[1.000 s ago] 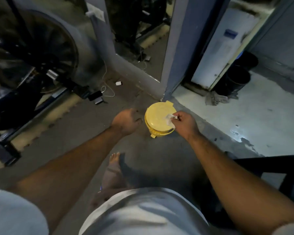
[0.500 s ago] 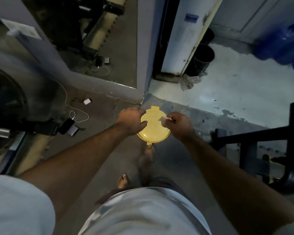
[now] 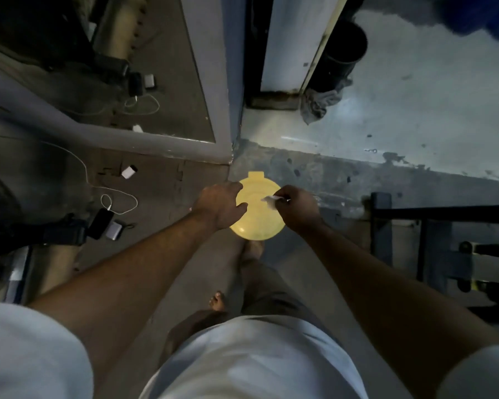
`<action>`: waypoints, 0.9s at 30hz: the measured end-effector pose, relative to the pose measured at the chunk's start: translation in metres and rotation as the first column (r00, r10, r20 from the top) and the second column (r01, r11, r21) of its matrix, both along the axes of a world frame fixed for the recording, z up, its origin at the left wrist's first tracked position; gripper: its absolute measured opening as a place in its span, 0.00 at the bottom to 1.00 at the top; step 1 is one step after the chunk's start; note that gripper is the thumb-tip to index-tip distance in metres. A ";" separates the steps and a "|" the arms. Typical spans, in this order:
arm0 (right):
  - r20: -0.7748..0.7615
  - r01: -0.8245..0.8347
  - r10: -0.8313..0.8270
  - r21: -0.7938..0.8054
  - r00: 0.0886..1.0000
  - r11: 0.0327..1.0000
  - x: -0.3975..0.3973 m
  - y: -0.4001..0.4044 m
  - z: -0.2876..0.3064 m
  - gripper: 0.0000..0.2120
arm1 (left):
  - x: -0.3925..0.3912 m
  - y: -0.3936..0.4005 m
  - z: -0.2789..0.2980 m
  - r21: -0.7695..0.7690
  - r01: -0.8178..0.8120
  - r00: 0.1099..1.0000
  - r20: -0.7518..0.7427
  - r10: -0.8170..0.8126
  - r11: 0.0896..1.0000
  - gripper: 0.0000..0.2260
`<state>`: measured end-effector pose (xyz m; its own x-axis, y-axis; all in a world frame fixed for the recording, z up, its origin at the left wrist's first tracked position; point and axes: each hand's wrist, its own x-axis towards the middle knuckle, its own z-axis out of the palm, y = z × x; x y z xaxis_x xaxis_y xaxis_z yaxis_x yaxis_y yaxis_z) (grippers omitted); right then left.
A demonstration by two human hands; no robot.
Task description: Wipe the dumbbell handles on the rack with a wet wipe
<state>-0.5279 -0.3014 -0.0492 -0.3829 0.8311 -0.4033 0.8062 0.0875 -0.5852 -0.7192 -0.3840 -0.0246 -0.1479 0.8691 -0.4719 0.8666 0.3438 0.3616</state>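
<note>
Nearest to the camera is the person's pale shirt (image 3: pixel 254 361), with both bare forearms reaching forward from it. Just beyond the shirt, one bare foot (image 3: pixel 217 301) stands on the grey floor (image 3: pixel 162 197).

Further out, both hands meet at a round yellow wipes container (image 3: pixel 257 217), seen from above with its lid closed flat. The left hand (image 3: pixel 219 204) grips the left edge of the container, fingers and thumb curled around the rim. The right hand (image 3: pixel 296 207) is at the right edge of the container, and its fingers are pressed together on a small white wet wipe (image 3: pixel 270 199) that comes out near the lid's centre (only a little piece of it shows).

To the right of the container stands a dark metal rack (image 3: pixel 432 214); the dumbbell handles cannot be made out in the dim light. Left of the container, a dark phone (image 3: pixel 100 223) with a white cable (image 3: pixel 118 197) lies on the floor. Beyond the container is a grey door frame (image 3: pixel 213 82), and farther to the right of it a black bucket (image 3: pixel 343 53) with a crumpled rag (image 3: pixel 320 103) beside it.
</note>
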 end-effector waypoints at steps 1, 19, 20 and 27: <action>0.015 0.003 -0.003 -0.009 1.000 1.000 -0.004 0.006 -0.007 0.04 | 0.000 0.006 -0.008 -0.028 0.004 1.000 0.013 -0.003 1.000 0.22; 0.267 0.223 -0.173 -0.169 0.948 0.960 -0.049 0.012 -0.160 0.14 | -0.017 0.029 -0.162 -0.234 -0.003 0.996 0.085 0.024 0.972 0.22; 0.253 0.243 -0.194 -0.178 0.948 0.954 -0.050 0.009 -0.162 0.13 | -0.017 0.027 -0.165 -0.229 -0.020 0.994 0.096 0.043 0.973 0.22; 0.116 0.352 -0.337 -0.148 0.934 0.924 -0.044 -0.032 -0.120 0.10 | -0.011 0.001 -0.135 -0.134 -0.144 0.965 0.198 0.169 0.981 0.23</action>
